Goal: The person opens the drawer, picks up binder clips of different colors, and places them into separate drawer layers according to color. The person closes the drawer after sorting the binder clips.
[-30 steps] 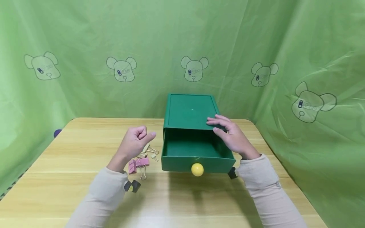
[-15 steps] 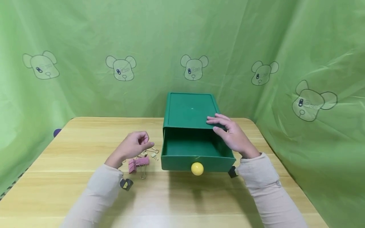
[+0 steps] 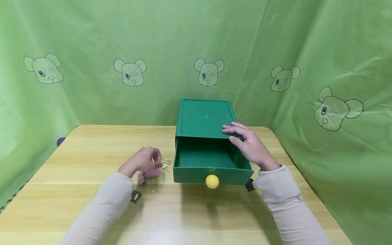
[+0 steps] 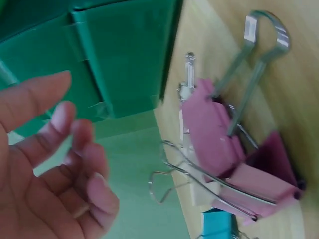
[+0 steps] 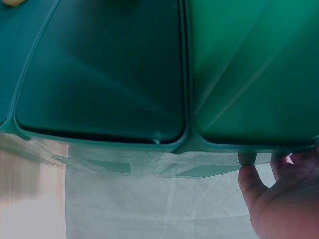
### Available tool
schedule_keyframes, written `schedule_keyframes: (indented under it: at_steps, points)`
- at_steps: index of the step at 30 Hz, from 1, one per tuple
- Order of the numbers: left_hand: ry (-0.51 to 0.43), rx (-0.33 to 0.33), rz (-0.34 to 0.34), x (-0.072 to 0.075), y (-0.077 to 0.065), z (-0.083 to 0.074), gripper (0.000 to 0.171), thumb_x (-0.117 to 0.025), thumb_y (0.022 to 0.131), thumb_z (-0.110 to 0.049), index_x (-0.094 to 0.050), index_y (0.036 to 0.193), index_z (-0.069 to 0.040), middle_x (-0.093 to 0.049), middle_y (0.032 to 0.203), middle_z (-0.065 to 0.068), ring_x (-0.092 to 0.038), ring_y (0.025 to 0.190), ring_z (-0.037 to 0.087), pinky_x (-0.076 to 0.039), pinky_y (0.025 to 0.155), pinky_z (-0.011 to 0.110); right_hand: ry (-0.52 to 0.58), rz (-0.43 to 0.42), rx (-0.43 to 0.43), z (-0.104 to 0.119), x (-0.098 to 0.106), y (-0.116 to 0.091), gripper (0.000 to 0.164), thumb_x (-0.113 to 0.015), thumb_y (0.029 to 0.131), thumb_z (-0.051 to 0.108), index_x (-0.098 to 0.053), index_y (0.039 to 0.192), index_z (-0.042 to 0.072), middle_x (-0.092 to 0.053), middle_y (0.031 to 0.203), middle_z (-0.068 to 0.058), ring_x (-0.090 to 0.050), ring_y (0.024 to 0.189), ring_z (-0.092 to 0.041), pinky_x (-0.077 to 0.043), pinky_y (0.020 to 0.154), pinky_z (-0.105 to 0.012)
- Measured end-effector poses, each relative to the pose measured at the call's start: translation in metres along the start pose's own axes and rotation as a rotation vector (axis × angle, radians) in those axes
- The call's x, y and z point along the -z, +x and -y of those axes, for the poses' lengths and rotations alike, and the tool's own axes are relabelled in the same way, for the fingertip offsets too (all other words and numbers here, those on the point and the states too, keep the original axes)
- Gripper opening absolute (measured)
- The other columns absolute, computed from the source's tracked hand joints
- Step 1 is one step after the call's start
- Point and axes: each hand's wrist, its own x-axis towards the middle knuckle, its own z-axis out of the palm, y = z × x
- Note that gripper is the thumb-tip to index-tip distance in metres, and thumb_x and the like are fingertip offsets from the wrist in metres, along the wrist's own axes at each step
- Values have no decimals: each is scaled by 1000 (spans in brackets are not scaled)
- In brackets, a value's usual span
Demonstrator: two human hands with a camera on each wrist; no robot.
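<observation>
My left hand [image 3: 146, 159] hovers low over a group of binder clips left of a green drawer box. Its fingers bend loosely, and in the left wrist view nothing lies between the thumb and fingers. Two pink binder clips [image 4: 212, 127] lie under and beside this hand, wire handles sticking out. A small pale binder clip [image 3: 165, 167] sits nearer the box, and a teal binder clip [image 4: 218, 224] shows in the left wrist view. My right hand [image 3: 251, 144] rests on the front right corner of the green box [image 3: 205, 117], fingers extended over its top.
The box's drawer [image 3: 196, 175] is pulled out towards me, with a yellow round knob [image 3: 212, 181] on its front. Everything stands on a light wooden table [image 3: 101, 143]. A green curtain [image 3: 165, 41] with bear-head drawings hangs behind and at the sides.
My left hand has come down to the clips, and its fingers have loosened from a tighter curl with the thumb out. The right hand, box and drawer stay put.
</observation>
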Motion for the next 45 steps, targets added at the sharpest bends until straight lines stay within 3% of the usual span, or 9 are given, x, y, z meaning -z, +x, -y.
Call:
schedule_keyframes:
  at_steps: [5,8,14,21,28,40,45]
  points:
    - [165,27,49,-5,-1,2,22,-73,74,-17,-62,91,-7,-61,95,8,-57,90,25,-46,82,41,0,-14,-3,0,-1,-1,30,-48,94,18,-58,120,7,-48,133,-5,-24,132,-22,-22,97,-63]
    - [205,59,82,-9,-3,2,29,-74,75,-19,-63,97,-4,-60,97,10,-61,81,25,-49,76,39,1,-18,-3,-1,-1,0,30,-48,93,19,-58,119,8,-48,132,-4,-24,132,-21,-23,97,-62]
    - [265,148,91,-19,-5,-1,16,-68,81,-23,-59,76,-11,-55,73,4,-56,48,17,-45,46,29,2,-7,10,-1,0,0,29,-47,94,17,-58,119,7,-48,133,-5,-23,133,-22,-22,98,-62]
    - [490,79,58,-24,-3,-2,23,-70,78,-26,-55,63,-17,-54,65,-2,-47,64,18,-40,62,34,1,-3,4,-1,0,0,29,-47,94,16,-58,119,8,-47,133,-4,-22,133,-21,-21,98,-62]
    - [524,75,72,-28,0,0,17,-70,77,-25,-57,67,-19,-55,71,-5,-41,75,20,-31,67,34,20,-3,11,0,0,0,29,-47,94,17,-58,119,7,-47,133,-4,-23,133,-21,-24,98,-61]
    - [526,32,18,-30,-2,4,16,-67,75,-18,-54,67,-20,-56,72,-6,-38,73,20,-27,64,34,16,-2,3,0,1,-1,29,-47,94,18,-58,119,8,-47,134,-3,-22,133,-20,-24,98,-60]
    - [552,5,6,-33,-5,3,21,-69,70,-7,-53,69,-20,-56,72,-7,-37,73,19,-28,66,34,10,-3,9,-1,1,-1,29,-47,94,17,-58,119,7,-47,133,-4,-22,133,-21,-22,99,-60]
